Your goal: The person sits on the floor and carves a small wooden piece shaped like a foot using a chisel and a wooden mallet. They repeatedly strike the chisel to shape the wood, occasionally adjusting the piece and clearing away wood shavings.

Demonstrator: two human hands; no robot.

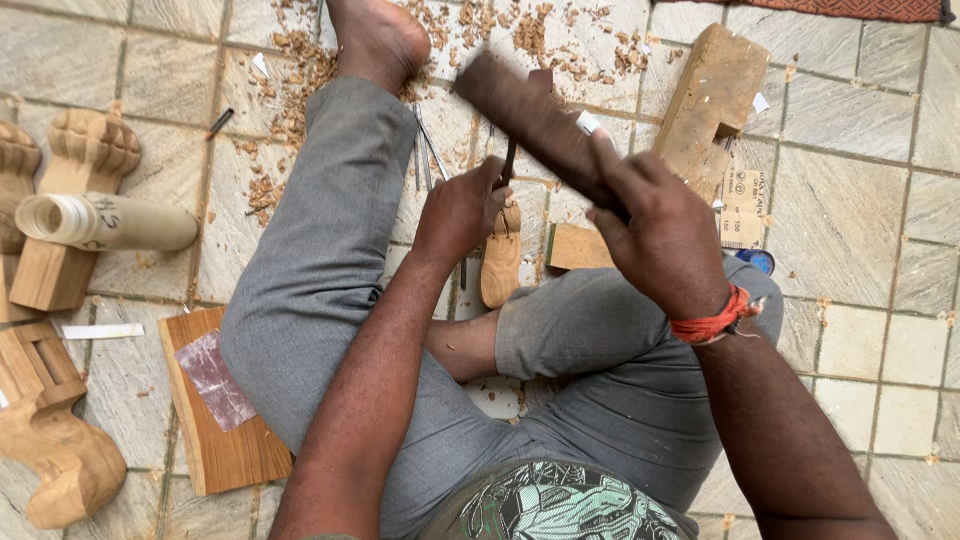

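I sit on a tiled floor with my legs folded. My left hand (462, 205) grips a thin dark chisel (508, 160) held upright on a small carved wooden piece (500, 262) lying between my legs. My right hand (660, 235), with a red thread on the wrist, holds a dark wooden mallet (530, 115) raised over the chisel; the mallet is motion-blurred. More thin metal chisels (430, 158) lie on the floor beside my left hand.
Wood shavings (300, 60) litter the floor ahead. A notched wood block (708, 105) and sandpaper sheet (742, 205) lie at right. At left are carved wooden legs (55, 440), a rolled paper (105, 222) and a flat board (220, 420).
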